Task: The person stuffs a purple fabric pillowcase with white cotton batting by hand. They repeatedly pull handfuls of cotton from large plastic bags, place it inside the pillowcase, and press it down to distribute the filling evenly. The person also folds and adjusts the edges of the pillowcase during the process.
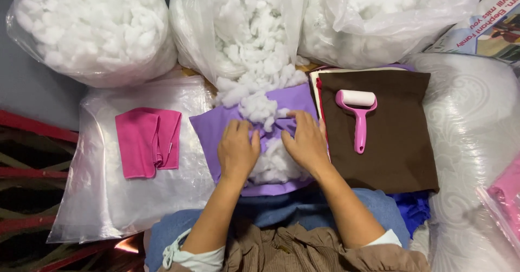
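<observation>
stuffing bags: three; purple cover: one; pink cloth: one; lint roller: one; brown cloth: one.

1. A clear plastic bag bulging with white stuffing sits far left of the open middle bag.
2. The middle bag, also clear, spills white stuffing from its mouth.
3. A third clear bag of stuffing lies just right of it.
4. A flat clear plastic sack lies below and left of it.
5. A printed cardboard box (white, blue and tan) stands far right of it.
</observation>
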